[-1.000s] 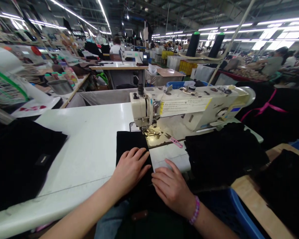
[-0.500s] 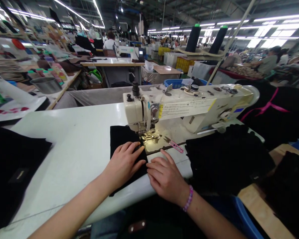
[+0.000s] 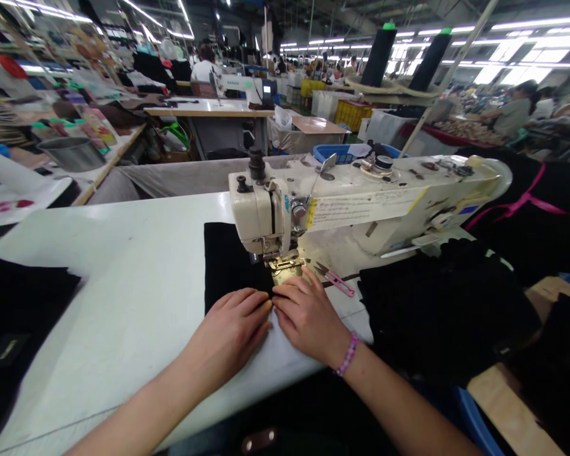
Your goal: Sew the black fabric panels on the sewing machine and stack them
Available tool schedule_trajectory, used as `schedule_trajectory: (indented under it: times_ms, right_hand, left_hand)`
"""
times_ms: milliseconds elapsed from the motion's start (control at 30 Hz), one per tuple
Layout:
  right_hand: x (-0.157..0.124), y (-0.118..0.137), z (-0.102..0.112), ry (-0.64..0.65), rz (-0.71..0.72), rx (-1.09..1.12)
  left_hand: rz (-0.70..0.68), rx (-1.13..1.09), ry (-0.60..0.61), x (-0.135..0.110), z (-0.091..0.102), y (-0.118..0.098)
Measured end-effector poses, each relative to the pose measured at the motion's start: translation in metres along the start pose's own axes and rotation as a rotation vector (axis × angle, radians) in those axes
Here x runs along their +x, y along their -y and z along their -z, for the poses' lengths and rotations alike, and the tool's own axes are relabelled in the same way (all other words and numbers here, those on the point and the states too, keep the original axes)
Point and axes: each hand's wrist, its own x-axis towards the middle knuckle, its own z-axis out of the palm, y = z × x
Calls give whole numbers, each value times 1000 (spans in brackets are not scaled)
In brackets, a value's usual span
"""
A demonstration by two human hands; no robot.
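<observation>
The black cloth (image 3: 230, 259) is lying flat on the table (image 3: 128, 259), its right edge running under the machine (image 3: 351, 183). The left hand (image 3: 232, 326) is resting on its near part, the fingers stretched, not clenched. The right hand (image 3: 311, 316) is lying just by that edge; whether its fingers are pinching, I cannot tell. The cloth is probably feeling light, soft and not slippery, so pressing flat beside the edge is offering the surest hold.

Nothing legible — lettering on paper strip (image 3: 361, 209) and cloth label (image 3: 6, 350) blurred.
</observation>
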Motion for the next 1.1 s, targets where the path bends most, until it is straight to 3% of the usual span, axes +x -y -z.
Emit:
schedule_trajectory:
  times_ms: [533,700,933,1100]
  right_hand:
    - [33,-13,-9,58,-89,-122]
    - [19,-6,-3,46,-116,-103]
    - [-16,10,-10,-21,-177,-85]
    - [-19,14,-13,-68,-161,-74]
  left_hand:
    - [-7,11,75,39,4,51]
    - [9,15,47,41,-1,61]
    - [31,15,7,38,-2,57]
    - [190,79,1,35,-11,54]
